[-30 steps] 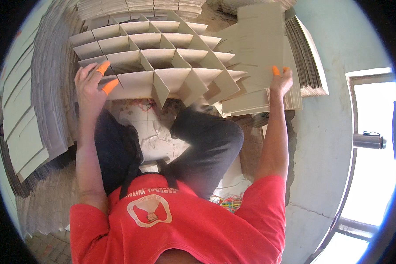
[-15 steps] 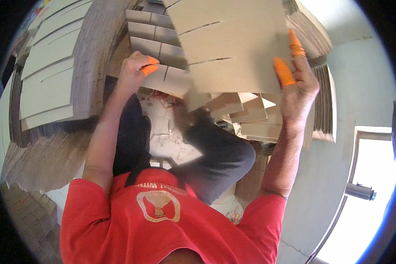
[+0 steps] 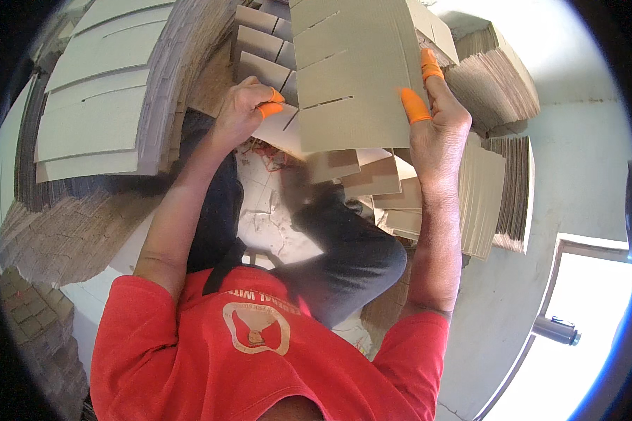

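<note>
My right hand (image 3: 439,130), with orange finger covers on thumb and forefinger, grips the right edge of a large slotted cardboard sheet (image 3: 358,74). Several narrow slits run in from the sheet's left part. My left hand (image 3: 242,112), also with orange covers on two fingertips, pinches the upper edge of a slotted cardboard strip (image 3: 279,132). This strip meets the big sheet's left edge near its lowest slit. Behind it, more upright cardboard strips (image 3: 260,43) stand in a row, each with a slit. The sheet hides their right ends.
Tall stacks of slotted cardboard (image 3: 95,123) rise at the left. More cardboard bundles (image 3: 495,77) lean by the wall at the right. Loose cardboard pieces (image 3: 372,175) lie beyond my bent knee (image 3: 358,245). A bright doorway (image 3: 583,316) opens at the lower right.
The big sheet and my right hand have shifted left. My left hand has moved right with the pinched strip, closer to the sheet. The whole view has also turned slightly.
</note>
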Demonstrator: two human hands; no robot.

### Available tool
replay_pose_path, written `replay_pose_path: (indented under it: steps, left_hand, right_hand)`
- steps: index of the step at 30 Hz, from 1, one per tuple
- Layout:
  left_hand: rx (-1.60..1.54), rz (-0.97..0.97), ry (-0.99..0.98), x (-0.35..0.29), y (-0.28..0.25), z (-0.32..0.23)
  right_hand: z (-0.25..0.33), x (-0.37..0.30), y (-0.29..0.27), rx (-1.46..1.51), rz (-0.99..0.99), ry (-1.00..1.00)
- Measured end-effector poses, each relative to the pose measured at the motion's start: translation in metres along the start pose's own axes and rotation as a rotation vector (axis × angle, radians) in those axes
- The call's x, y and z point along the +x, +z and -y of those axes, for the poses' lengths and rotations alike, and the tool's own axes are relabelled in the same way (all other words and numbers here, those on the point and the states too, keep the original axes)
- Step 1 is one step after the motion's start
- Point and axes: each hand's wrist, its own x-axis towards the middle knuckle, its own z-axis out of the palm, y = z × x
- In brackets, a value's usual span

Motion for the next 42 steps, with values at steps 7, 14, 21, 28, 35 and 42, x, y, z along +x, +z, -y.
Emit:
replay_pose_path:
  steps: [7,14,21,28,35,42]
  left_hand:
    - [0.046,0.052,0.000,0.004,-0.001,0.000]
    - [-0.009,0.011,0.031,0.005,0.002,0.001]
    - [-0.008,0.016,0.060,0.005,0.002,0.007]
    - [0.043,0.038,0.029,0.009,0.005,0.008]
    - [-0.042,0.039,0.028,0.006,0.002,0.008]
    - [-0.049,0.061,0.054,0.010,0.005,0.012]
  right_hand:
    - [-0.009,0.005,0.007,0.091,-0.101,-0.162]
    - [0.001,-0.002,0.015,-0.032,-0.041,-0.096]
    - [0.011,0.003,0.010,-0.049,0.034,-0.060]
    - [0.005,0.010,0.027,0.150,0.061,-0.124]
    - [0.010,0.003,0.030,0.128,-0.014,-0.209]
    - [0.000,0.005,0.070,0.206,0.178,-0.245]
